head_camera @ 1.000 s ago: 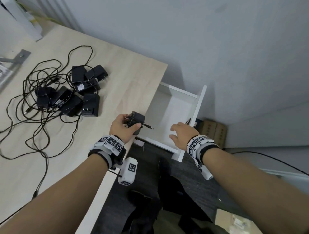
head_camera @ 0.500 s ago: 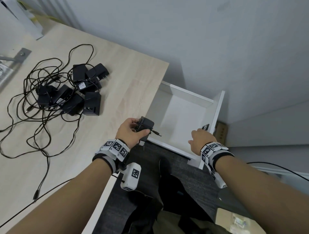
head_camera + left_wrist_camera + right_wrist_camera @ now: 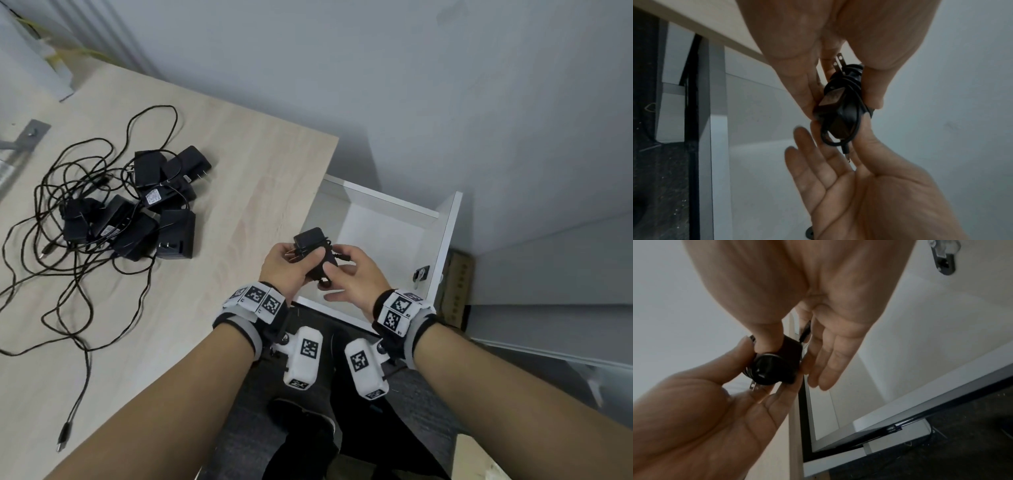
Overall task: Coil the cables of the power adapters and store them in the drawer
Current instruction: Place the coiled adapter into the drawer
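Observation:
A black power adapter (image 3: pixel 312 244) with its cable wound round the body is held just above the near left corner of the open white drawer (image 3: pixel 447 240). My left hand (image 3: pixel 301 255) grips it between thumb and fingers, prongs toward the palm. My right hand (image 3: pixel 337 270) meets it from the right, pinching the adapter (image 3: pixel 777 365) with thumb and index finger while the other fingers (image 3: pixel 828 363) stay straight. In the left wrist view the coiled adapter (image 3: pixel 840 110) shows its barrel plug hanging below. The drawer floor shows nothing in it.
Several more black adapters (image 3: pixel 144 212) lie in a heap with tangled cables (image 3: pixel 68 274) on the left of the wooden desk (image 3: pixel 257 171). A lock fitting (image 3: pixel 420 274) sits inside the drawer front. Cardboard boxes (image 3: pixel 457 284) stand beyond the drawer.
My right hand pulled the drawer farther out, then let go of its front and came left to the adapter. The left hand carried the adapter slightly right, over the drawer corner.

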Demonstrator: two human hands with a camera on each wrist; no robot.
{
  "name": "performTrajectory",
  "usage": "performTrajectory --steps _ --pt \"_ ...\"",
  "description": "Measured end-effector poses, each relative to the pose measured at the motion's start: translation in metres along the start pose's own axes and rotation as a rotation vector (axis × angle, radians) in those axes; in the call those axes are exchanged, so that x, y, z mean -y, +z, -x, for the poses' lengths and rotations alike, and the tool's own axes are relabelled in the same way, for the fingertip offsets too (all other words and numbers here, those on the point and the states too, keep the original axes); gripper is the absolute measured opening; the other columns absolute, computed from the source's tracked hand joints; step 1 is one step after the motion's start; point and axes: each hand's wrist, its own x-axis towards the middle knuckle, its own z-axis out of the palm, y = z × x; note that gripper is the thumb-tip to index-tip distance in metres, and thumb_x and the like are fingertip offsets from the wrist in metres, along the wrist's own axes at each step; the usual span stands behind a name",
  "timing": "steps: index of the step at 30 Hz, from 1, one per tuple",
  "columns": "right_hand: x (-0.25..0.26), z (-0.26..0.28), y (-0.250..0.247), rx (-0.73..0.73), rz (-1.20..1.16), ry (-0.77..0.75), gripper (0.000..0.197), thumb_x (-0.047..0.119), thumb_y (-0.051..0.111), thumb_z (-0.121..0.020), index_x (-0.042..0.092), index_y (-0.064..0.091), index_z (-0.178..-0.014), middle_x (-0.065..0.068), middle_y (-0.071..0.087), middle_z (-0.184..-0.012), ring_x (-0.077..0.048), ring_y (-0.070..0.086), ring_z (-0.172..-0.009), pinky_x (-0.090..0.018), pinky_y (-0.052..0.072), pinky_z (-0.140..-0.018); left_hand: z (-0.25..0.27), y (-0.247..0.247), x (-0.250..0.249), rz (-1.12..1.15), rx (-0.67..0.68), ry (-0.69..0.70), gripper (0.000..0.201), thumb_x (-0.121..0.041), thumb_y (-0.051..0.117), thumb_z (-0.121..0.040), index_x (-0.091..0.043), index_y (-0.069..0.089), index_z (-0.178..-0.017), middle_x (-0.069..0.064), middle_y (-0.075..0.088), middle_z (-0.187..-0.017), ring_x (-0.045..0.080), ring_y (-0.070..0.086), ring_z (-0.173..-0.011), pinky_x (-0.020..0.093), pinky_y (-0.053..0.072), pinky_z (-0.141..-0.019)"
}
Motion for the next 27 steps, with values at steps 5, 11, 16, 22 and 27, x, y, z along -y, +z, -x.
performTrajectory --steps 5,11,16,22,27 --pt "0.004 -0.030 -0.016 -0.032 -0.084 0.058 0.025 0.010 0.060 -0.093 0.013 0.055 -0.118 -0.017 0.069 -0.092 -0.023 0.067 -0.067 -0.038 0.059 -0.067 -0.011 -0.007 -0.014 -0.263 0.029 0.088 0.035 -0.030 0.070 -0.086 -0.007 0.061 -0.110 0.009 0.069 -0.105 0.026 0.070 -0.089 0.041 0.058 -0.083" --pt "-0.002 -0.101 -0.026 -0.186 0.440 0.056 0.030 0.026 0.062 -0.085 0.031 0.056 -0.114 -0.008 0.070 -0.099 -0.023 0.067 -0.075 -0.037 0.059 -0.076 -0.021 -0.041 -0.027 -0.995 -0.106 0.337 0.048 -0.036 0.069 -0.084 -0.027 0.052 -0.128 -0.006 0.051 -0.127 0.014 0.055 -0.107 0.032 0.046 -0.092" --pt "0.026 -0.151 -0.022 -0.194 0.538 -0.052 0.038 0.023 0.057 -0.090 0.027 0.057 -0.128 0.001 0.062 -0.117 -0.020 0.061 -0.102 -0.030 0.048 -0.095 -0.042 -0.032 -0.037 -1.218 -0.075 0.330 0.063 -0.036 0.064 -0.084 -0.030 0.036 -0.140 -0.002 0.035 -0.138 0.022 0.038 -0.124 0.043 0.043 -0.101" --pt "0.040 -0.185 -0.012 -0.112 0.538 -0.019 0.039 0.007 0.050 -0.093 0.010 0.050 -0.132 -0.006 0.061 -0.121 -0.024 0.059 -0.103 -0.034 0.048 -0.094 -0.061 -0.021 -0.045 -1.395 -0.082 0.358 0.058 -0.041 0.064 -0.082 -0.034 0.035 -0.131 0.001 0.038 -0.126 0.024 0.040 -0.109 0.039 0.045 -0.086" --pt "0.043 -0.195 -0.011 -0.177 0.746 -0.004 0.039 0.010 0.049 -0.094 0.011 0.053 -0.133 -0.010 0.061 -0.126 -0.028 0.060 -0.112 -0.028 0.045 -0.092 -0.065 -0.024 -0.042 -1.447 -0.085 0.406 0.056 -0.045 0.066 -0.079 -0.038 0.035 -0.125 0.001 0.038 -0.123 0.024 0.041 -0.102 0.039 0.045 -0.078"
